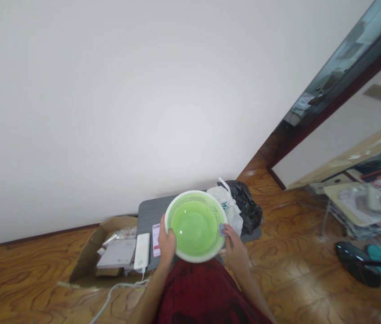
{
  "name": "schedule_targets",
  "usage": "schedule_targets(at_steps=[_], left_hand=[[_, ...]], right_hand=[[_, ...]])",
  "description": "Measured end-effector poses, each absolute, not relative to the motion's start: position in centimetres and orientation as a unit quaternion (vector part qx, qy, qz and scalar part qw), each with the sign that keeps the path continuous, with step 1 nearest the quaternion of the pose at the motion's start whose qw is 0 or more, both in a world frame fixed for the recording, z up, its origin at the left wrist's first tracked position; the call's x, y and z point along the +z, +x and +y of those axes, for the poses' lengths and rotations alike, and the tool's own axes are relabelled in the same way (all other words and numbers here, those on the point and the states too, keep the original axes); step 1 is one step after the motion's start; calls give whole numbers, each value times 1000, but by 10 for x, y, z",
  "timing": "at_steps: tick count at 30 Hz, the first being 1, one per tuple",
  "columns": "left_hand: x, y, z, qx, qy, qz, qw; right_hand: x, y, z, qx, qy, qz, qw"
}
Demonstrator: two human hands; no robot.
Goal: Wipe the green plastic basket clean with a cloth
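A round colander (pixel 193 225) with a white rim, mesh sides and a green basin-like inside is held level in front of me. Nothing lies in its green bottom. My left hand (pixel 167 243) grips the left rim, thumb on top and fingers underneath. At the right rim, my right hand (pixel 235 247) is closed on a small grey-blue piece (pixel 223 229), perhaps cloth or sponge, pressed against the mesh edge. Below the colander is a low grey table (pixel 150 207), partly hidden by it.
On the table are a phone (pixel 156 238), a white power bank (pixel 142 252) with a cable, a tied white bag (pixel 227 202) and a black bag (pixel 247 207). An open cardboard box (pixel 89 256) stands left. A folding table (pixel 349 202) with clutter is at right.
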State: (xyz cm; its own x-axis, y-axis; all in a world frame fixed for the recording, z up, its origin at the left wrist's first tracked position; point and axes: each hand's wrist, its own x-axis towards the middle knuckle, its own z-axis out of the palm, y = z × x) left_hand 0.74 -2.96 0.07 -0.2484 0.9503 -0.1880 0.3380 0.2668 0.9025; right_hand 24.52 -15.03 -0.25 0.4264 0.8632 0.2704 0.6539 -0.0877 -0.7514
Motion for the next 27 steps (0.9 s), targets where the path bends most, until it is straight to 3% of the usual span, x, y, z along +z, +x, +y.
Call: schedule_targets(at_steps=[14, 27], left_hand=[[7, 10, -29, 393, 461, 698, 382], [5, 8, -28, 381, 483, 697, 368]], right_hand=[[17, 285, -43, 117, -714, -560, 403], [18, 259, -132, 87, -704, -563, 424]])
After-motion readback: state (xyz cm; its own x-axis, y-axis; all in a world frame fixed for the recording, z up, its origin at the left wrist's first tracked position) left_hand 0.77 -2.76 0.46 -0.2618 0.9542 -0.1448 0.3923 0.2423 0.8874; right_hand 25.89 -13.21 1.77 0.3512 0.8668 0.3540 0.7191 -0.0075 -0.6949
